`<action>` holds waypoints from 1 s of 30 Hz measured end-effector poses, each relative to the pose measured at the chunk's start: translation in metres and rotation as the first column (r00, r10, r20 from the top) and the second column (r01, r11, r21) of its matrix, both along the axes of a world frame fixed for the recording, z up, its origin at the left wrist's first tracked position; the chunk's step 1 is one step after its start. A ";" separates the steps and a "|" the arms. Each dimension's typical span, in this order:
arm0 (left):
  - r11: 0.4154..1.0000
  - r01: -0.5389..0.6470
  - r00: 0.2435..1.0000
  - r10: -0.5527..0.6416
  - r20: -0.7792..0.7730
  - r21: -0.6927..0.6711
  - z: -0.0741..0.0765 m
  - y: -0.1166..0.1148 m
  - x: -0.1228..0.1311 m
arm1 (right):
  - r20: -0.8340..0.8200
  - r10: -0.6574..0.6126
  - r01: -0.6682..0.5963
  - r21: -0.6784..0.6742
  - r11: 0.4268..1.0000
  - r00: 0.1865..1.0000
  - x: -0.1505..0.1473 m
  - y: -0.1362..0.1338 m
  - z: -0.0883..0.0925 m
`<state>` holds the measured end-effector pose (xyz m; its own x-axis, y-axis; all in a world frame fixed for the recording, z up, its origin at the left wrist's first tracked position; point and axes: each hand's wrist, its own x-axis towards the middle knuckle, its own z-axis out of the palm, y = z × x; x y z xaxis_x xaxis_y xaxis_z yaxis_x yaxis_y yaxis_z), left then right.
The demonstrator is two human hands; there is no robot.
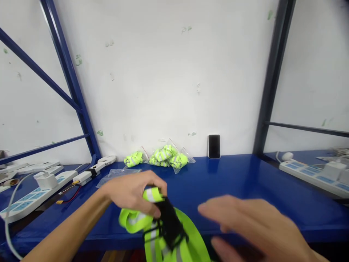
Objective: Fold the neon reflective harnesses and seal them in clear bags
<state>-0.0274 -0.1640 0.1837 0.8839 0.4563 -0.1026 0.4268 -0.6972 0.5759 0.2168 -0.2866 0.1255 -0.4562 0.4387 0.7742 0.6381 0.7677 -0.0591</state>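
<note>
My left hand (139,194) pinches a neon yellow reflective strap (191,233) with silver stripes, thumb and fingers closed at the top of its black piece (169,222). Loops of the strap hang below the hand, over the front edge of the blue table, and its lower end runs out of view. Thin black cords or clips show around the black piece, but blur hides their exact form. To the right, my right hand (248,225) is apart from the strap, fingers stretched out and thumb spread, blurred by motion.
Several bagged neon yellow bundles (165,155) lie at the back of the blue table (218,182). An empty clear bag (117,174) lies nearer. A dark-screened device (214,146) leans on the wall. Power strips (35,196) and a white fan (107,160) are at left; another power strip (308,173) is at right.
</note>
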 end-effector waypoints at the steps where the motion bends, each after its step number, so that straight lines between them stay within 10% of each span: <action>1: 0.992 0.065 0.998 -0.063 0.022 -0.105 -0.004 -0.003 0.001 | -0.052 -0.029 0.024 -0.088 0.996 0.998 -0.001 0.005 0.008; 4: 0.928 0.136 0.975 -0.063 0.214 -0.347 -0.033 0.009 0.005 | -0.108 -0.041 -0.003 -0.376 0.927 0.993 -0.007 0.030 0.021; 7: 0.904 -0.040 0.874 0.238 0.423 -0.426 -0.079 0.046 0.009 | -0.163 0.037 -0.130 -0.611 0.781 0.986 -0.012 0.080 0.011; 11: 0.868 -0.329 0.627 0.496 0.601 -0.372 -0.138 0.111 0.018 | -0.419 0.048 -0.410 -0.852 0.325 0.907 -0.017 0.169 -0.032; 17: 0.675 -0.642 0.192 0.601 0.776 -0.364 -0.175 0.163 0.028 | -0.705 -0.295 -0.667 -0.708 0.231 0.645 -0.040 0.252 -0.099; 20: 0.602 -0.750 0.139 0.549 0.824 -0.275 -0.176 0.163 0.030 | -0.748 -0.350 -0.700 -0.658 0.280 0.563 -0.058 0.267 -0.117; 22: 0.617 -0.736 0.143 0.544 0.827 -0.279 -0.175 0.159 0.035 | -0.781 -0.380 -0.665 -0.623 0.412 0.496 -0.066 0.272 -0.125; 25: 0.701 -0.448 0.174 0.677 0.715 -0.555 -0.170 0.152 0.043 | -0.817 -0.391 -0.488 -0.570 0.661 0.424 -0.065 0.274 -0.130; 30: 0.527 0.027 0.440 0.756 0.484 -0.849 -0.157 0.144 0.031 | -0.821 -0.346 -0.268 -0.496 0.826 0.453 -0.042 0.274 -0.129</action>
